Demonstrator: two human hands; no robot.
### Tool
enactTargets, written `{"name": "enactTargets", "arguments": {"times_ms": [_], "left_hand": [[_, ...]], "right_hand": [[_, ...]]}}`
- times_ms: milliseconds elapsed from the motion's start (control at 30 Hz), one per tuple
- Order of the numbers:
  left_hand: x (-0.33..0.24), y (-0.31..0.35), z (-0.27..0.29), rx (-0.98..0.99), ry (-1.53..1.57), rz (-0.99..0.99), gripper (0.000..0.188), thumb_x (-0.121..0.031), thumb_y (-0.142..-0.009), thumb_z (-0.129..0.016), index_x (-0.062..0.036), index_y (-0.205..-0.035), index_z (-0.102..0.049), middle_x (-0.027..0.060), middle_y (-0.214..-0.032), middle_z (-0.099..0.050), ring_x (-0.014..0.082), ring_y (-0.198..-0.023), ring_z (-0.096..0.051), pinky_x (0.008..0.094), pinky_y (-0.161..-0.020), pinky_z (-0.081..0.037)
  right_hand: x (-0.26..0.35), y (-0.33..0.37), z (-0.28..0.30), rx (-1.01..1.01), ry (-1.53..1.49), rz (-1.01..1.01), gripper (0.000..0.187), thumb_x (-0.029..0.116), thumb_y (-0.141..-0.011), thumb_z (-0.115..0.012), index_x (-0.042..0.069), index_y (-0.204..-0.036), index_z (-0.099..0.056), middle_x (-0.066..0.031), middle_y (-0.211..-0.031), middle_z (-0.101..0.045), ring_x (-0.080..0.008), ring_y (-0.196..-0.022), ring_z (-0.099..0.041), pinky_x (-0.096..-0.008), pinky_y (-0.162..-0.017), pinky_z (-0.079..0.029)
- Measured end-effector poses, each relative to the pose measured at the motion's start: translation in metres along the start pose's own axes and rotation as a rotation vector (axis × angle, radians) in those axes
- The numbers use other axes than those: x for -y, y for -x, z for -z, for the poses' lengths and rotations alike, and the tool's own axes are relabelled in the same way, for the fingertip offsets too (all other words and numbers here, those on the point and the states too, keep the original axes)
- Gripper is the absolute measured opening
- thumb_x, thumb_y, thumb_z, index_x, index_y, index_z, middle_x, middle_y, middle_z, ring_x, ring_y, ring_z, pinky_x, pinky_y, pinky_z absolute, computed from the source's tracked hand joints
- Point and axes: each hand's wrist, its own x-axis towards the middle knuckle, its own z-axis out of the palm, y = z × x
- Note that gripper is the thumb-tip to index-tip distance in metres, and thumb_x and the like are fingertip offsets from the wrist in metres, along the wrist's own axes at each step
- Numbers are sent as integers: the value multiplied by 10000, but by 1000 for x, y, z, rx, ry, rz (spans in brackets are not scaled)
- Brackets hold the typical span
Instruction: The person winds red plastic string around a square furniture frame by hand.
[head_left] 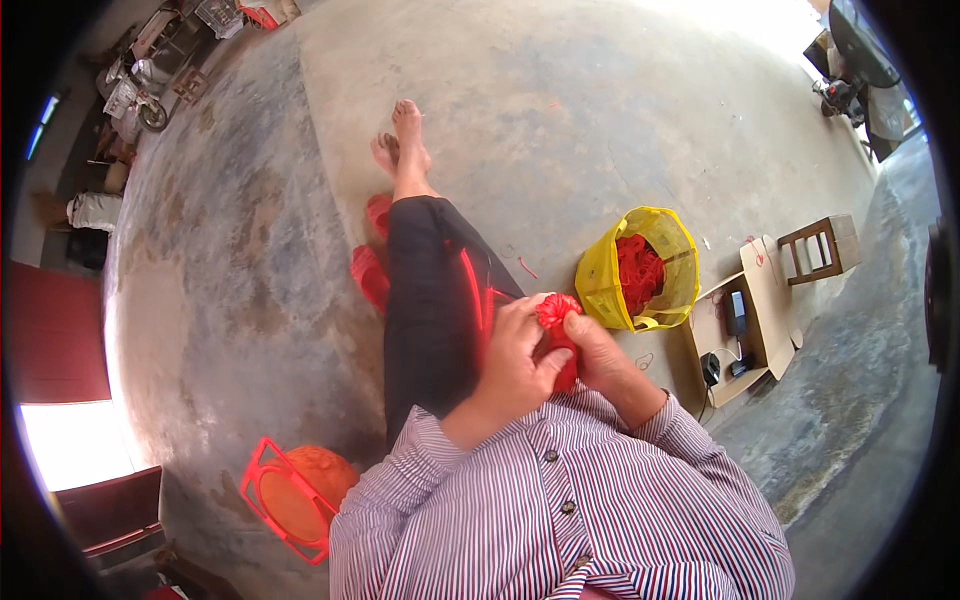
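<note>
The forearms [425, 452] are angled inward across the striped shirt [460, 520]. Above its buttoned front, a red gathered piece [558, 311] is clasped by the closely curled fingers of the left hand [513, 362] and pressed by the thumb of the right hand [610, 362], whose other fingers are mostly hidden.

No text, label, brand, number or sign can be read.
</note>
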Motion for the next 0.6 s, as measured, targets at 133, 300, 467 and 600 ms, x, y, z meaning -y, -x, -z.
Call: {"name": "enactTargets", "arguments": {"times_ms": [133, 300, 467, 600], "left_hand": [[15, -8, 32, -141, 821, 377, 257, -40, -930, -606, -16, -1181, -559, 119, -1136, -634, 195, -1009, -630, 342, -957, -477], [65, -46, 76, -231, -269, -112, 375, 130, -715, -610, -34, -1050, -646, 117, -997, -571, 230, -968, -608, 327, -852, -494], [103, -53, 45, 56, -273, 205, 382, 57, -724, -638, -34, -1096, -625, 148, -1047, -613, 307, -987, -618, 372, -868, -503], [106, -42, 33, -96, -242, 122, 351, -16, -742, -690, -1, -1086, -620, 160, -1087, -629, 312, -1028, -619, 387, -889, -497]], "right_hand": [[7, -20, -1, 191, 302, -49, 500, 478, -963, -557, 32, -1182, -615, 25, -769, -596, -59, -610, -496, -236, -536, -394], [41, -82, 39, 21, 354, 144, 358, 314, -881, -677, 34, -1104, -675, 13, -757, -582, -72, -640, -515, -222, -562, -410], [17, -119, 13, 18, 1298, 583, 321, 247, -799, -742, 58, -1055, -699, -92, -1103, -627, -248, -1030, -588, -357, -882, -479], [28, -105, 21, -29, 1382, 656, 285, 226, -796, -735, 51, -1017, -693, -134, -1217, -610, -304, -1155, -564, -392, -971, -458]]}}
